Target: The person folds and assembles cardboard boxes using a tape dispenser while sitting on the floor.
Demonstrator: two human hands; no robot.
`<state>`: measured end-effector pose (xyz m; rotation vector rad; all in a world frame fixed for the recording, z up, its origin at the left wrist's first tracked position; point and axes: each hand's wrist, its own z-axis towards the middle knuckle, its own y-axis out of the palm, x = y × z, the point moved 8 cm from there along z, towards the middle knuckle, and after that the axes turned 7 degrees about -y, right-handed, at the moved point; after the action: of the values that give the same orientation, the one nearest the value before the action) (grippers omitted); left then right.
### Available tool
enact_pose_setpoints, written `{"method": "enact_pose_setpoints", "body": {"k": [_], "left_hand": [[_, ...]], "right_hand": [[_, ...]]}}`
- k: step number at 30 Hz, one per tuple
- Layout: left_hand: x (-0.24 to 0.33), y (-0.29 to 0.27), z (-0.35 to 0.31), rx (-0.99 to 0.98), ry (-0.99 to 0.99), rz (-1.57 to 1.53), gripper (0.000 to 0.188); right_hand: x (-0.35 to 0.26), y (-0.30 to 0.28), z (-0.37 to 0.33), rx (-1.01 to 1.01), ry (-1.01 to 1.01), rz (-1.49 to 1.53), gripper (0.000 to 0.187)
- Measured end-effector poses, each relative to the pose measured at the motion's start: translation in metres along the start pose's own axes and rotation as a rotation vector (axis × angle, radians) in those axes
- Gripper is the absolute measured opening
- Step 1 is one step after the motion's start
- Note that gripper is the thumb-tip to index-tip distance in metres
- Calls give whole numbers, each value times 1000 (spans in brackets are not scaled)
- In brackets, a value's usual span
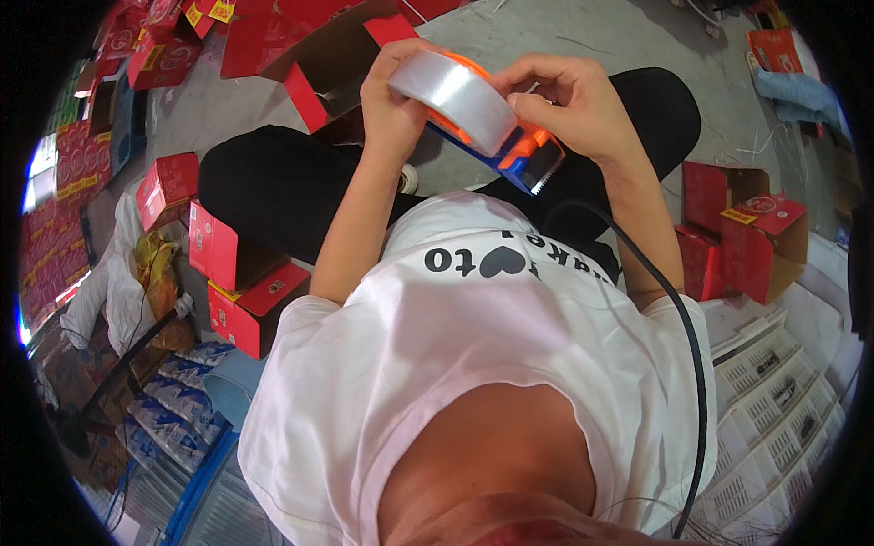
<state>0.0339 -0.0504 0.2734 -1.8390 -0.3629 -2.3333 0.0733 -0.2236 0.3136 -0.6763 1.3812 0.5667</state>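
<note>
My left hand (393, 96) is wrapped around the left side of a tape dispenser, with a wide roll of clear, silvery tape (460, 98) mounted on it. The dispenser's blue and orange frame (521, 162) ends in a toothed metal cutting edge pointing toward my body. At the right edge of the roll, my right hand (569, 102) has thumb and index finger pinched together. A thin pale sliver shows between those fingertips, too small to tell what it is. Both hands are raised above my crossed legs in black trousers.
Opened red cardboard boxes lie around me: a large one (319, 64) ahead, several at left (246, 300), others at right (765, 237). White slotted trays (774, 409) stand at lower right, blue-and-white packets (182, 400) at lower left. A black cable (687, 337) runs along my right arm.
</note>
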Motion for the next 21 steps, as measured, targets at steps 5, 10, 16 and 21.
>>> {"method": "enact_pose_setpoints", "body": {"k": [5, 10, 16, 21], "left_hand": [[-17, -1, 0, 1, -147, -165, 44], [-38, 3, -1, -16, -244, -285, 44], [-48, 5, -5, -49, -276, -277, 32], [-51, 5, -5, -59, -272, -266, 26]], "right_hand": [[-2, 6, 5, 26, 2, -98, 23], [1, 5, 8, 98, -45, -6, 16], [8, 6, 8, 15, 1, 9, 23], [13, 3, 7, 32, -4, 60, 23]]}}
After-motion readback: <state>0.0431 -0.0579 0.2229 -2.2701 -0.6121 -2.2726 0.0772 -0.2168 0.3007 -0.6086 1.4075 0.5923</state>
